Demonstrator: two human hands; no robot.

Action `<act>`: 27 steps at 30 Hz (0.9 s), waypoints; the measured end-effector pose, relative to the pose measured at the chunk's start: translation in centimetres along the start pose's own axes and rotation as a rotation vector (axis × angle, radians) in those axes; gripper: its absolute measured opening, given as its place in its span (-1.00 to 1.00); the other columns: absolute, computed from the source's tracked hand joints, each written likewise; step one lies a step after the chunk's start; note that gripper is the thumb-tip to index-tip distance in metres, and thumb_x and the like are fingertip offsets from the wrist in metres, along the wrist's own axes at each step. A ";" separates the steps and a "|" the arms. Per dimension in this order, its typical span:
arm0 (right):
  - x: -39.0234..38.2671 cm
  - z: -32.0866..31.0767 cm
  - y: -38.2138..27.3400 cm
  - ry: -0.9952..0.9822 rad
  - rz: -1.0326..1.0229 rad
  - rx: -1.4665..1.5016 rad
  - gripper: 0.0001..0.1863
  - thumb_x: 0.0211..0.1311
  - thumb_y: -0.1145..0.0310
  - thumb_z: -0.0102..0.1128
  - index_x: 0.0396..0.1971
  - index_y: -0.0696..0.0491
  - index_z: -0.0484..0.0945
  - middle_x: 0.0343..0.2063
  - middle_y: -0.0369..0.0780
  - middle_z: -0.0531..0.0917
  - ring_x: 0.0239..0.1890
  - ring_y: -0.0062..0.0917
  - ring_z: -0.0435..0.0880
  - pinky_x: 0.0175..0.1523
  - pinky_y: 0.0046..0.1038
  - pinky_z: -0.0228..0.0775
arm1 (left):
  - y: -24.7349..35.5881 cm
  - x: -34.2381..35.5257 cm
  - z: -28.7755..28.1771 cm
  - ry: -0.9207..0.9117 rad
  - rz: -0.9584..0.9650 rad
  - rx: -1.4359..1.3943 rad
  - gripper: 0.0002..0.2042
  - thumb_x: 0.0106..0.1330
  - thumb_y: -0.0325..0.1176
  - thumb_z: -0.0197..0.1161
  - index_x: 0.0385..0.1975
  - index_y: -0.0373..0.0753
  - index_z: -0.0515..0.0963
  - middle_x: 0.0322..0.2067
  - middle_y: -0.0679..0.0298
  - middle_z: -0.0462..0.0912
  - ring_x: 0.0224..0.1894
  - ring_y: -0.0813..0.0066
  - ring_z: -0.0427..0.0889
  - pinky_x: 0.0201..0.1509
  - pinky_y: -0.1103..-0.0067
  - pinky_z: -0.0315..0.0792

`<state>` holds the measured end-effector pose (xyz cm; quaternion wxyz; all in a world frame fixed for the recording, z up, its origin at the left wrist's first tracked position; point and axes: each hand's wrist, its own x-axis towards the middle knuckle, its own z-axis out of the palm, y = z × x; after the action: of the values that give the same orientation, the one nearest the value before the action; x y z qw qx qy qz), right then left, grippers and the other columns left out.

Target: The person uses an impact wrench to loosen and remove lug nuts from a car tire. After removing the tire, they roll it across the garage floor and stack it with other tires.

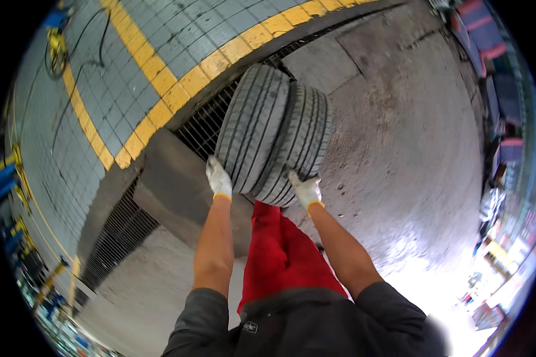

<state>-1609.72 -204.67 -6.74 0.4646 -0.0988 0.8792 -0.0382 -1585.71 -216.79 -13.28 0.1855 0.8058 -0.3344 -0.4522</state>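
Tyres stand upright side by side on the concrete floor (399, 149), straight ahead of the person: the left tyre (251, 125) and the right tyre (298, 143) touch each other along their sidewalls, treads facing the camera. The left hand (218, 178), in a white glove with a yellow cuff, lies flat on the lower tread of the left tyre, fingers pressed together against the rubber. The right hand (305, 189), gloved the same, lies on the lower tread of the right tyre, fingers slightly spread and curved over it. Neither hand pinches anything.

Behind and left of the tyres a dark metal grate (205, 122) runs diagonally, and a second stretch of grate (116, 229) continues lower left. Between them a grey concrete ramp (173, 190) bridges the drain, its edge just beside the left tyre. Beyond the grate a yellow line (178, 89) borders grey floor tiles (119, 71), with another yellow line branching off to the left. To the right the concrete lies open and wide, brightly sunlit at the lower right. Red trousers (280, 256) show below the tyres, between the forearms. A yellow machine (56, 50) with a dark cable sits far off at the upper left; blue and yellow equipment (9, 178) lines the left rim, and blurred clutter (500, 178) the right rim.
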 end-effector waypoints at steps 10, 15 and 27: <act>12.3 -12.9 -16.6 0.134 -0.165 0.005 0.33 -0.03 -0.46 0.17 0.32 0.50 -0.03 0.23 0.28 0.35 0.32 -0.02 0.37 0.38 -0.29 0.22 | 17.4 0.8 6.6 0.021 0.129 0.262 -0.14 0.30 0.42 -0.19 0.38 -0.19 0.22 0.32 -0.06 0.28 0.37 0.01 0.25 0.44 0.26 0.09; 11.0 -13.5 -15.5 0.215 -0.434 0.255 0.20 -0.02 -0.32 0.29 0.42 0.21 0.00 0.28 0.18 0.33 0.32 -0.03 0.37 0.37 -0.25 0.24 | 24.2 3.5 5.5 -0.368 -0.083 -0.160 -0.14 0.38 0.38 -0.33 0.48 -0.20 0.01 0.43 0.06 0.14 0.43 0.15 0.19 0.46 0.40 0.07; 8.0 -12.2 -15.7 0.021 -0.176 0.176 0.38 -0.23 -0.13 0.54 0.44 0.19 -0.21 0.29 0.16 0.29 0.30 -0.05 0.37 0.35 -0.25 0.26 | 12.7 6.9 8.2 0.034 0.167 0.076 -0.22 0.40 0.34 -0.25 0.45 -0.13 0.09 0.34 -0.01 0.30 0.32 0.06 0.36 0.34 0.38 0.25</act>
<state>-1622.02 -222.04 -3.83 0.4572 -0.1341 0.8650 -0.1570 -1594.84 -230.64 -14.09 0.1974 0.7891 -0.4142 -0.4084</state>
